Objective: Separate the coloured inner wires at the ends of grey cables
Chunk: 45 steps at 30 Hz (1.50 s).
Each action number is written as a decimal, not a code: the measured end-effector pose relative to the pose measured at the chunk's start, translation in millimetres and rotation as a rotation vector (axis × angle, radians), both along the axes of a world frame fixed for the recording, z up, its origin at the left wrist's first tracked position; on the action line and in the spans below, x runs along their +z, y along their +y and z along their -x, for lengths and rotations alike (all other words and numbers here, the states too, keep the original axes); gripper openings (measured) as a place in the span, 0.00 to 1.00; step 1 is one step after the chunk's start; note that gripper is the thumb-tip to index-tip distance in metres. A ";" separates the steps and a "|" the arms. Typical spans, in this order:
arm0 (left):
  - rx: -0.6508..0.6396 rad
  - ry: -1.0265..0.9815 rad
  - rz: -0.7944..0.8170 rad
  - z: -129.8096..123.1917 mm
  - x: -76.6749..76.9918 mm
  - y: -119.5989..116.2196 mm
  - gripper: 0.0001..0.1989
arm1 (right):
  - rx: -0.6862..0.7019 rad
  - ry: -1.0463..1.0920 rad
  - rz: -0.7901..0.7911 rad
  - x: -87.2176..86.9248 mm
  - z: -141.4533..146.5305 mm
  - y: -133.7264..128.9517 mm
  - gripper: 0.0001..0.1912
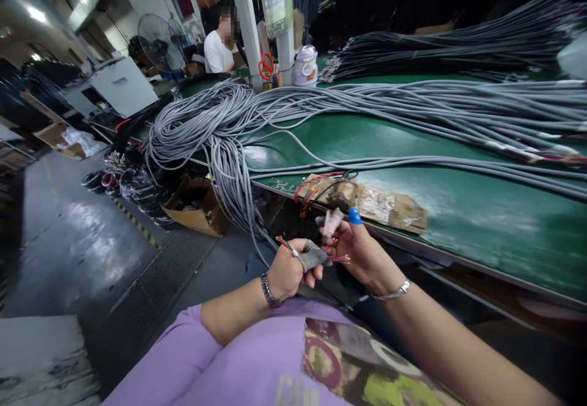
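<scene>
My left hand [293,266] is closed in front of me, a dark grey cover on its thumb. From this grip, thin coloured wires [287,246], red, green and white among them, stick out to the left. More red and purple wire ends [338,258] point right, towards my other hand. My right hand [360,250] is beside them, its blue-capped thumb raised and apart from a finger in a pale pink cover. Its other fingers are half curled near the wire ends; whether they touch them I cannot tell. Grey cables [238,173] hang over the table edge near my left hand.
Long grey cables lie across the green table [458,204]. At its front edge is a taped wooden board [385,205]. Black cables [435,54] lie behind. A lilac container [306,66] stands by a post. Below left is a cardboard box [195,204]. A person [217,51] sits farther back.
</scene>
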<state>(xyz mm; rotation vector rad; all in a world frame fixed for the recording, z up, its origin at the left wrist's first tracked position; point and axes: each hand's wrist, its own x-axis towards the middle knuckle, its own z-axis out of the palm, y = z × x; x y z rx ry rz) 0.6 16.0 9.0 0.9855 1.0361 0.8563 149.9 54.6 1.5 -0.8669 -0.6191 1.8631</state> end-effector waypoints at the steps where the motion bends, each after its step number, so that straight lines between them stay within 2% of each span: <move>1: 0.001 -0.005 -0.010 1.0 -0.3 -2.2 0.21 | 0.008 -0.014 -0.007 0.9 -0.8 0.2 0.26; 3: 0.012 -0.014 -0.032 2.0 -1.8 -6.6 0.20 | 0.009 -0.057 -0.018 3.7 -1.9 1.3 0.26; 8: 0.090 -0.019 -0.092 -2.0 -5.4 -11.5 0.18 | -0.019 -0.077 -0.012 8.1 -1.0 3.5 0.16; 11: 0.121 -0.034 -0.109 -6.9 -6.6 -9.2 0.17 | -0.047 -0.030 0.024 5.6 0.6 2.2 0.18; 14: 0.139 -0.052 -0.114 -10.8 -8.1 -5.7 0.15 | -0.066 -0.075 0.023 4.3 0.4 0.7 0.20; 16: 0.141 -0.060 -0.116 -12.6 -8.7 -3.7 0.14 | -0.061 -0.101 -0.002 5.1 -1.0 0.3 0.19; 20: 0.148 -0.062 -0.120 -14.5 -7.9 -1.3 0.13 | -0.059 -0.025 -0.016 5.0 -3.1 0.3 0.17; 26: 0.127 -0.049 -0.112 -14.6 -10.7 -1.0 0.12 | -0.130 0.024 -0.058 -5.1 -0.3 2.4 0.15; 32: 0.136 -0.031 -0.114 -13.9 -16.2 -1.8 0.11 | -0.110 0.092 -0.064 -7.7 1.0 1.4 0.14; 42: 0.142 -0.023 -0.112 -13.7 -12.0 0.2 0.12 | -0.127 0.063 -0.099 -8.2 1.9 1.8 0.15; 45: 0.132 -0.014 -0.112 -14.0 -12.7 0.3 0.12 | -0.124 0.064 -0.068 -7.7 2.5 0.9 0.16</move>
